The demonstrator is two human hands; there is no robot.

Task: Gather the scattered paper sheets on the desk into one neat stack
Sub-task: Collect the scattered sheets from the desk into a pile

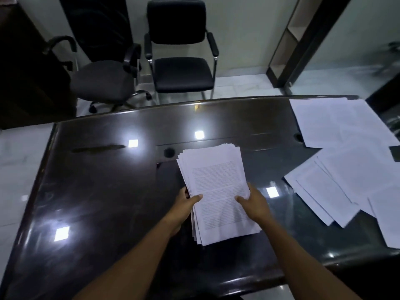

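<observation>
A thick stack of printed white sheets [216, 182] is held over the middle of the dark glossy desk [108, 180], its edges slightly fanned. My left hand [186, 201] grips the stack's left edge, thumb on top and fingers underneath. My right hand [253, 202] grips the right edge the same way. Several loose sheets [337, 187] lie overlapping at the desk's right side, and more loose sheets [337, 122] cover the far right corner.
Two black chairs stand beyond the desk's far edge: a swivel chair [104, 81] at the left and a visitor chair [181, 72] in the middle. A round cable hole [169, 152] sits just behind the stack. A dark object [395, 153] pokes in at the right edge.
</observation>
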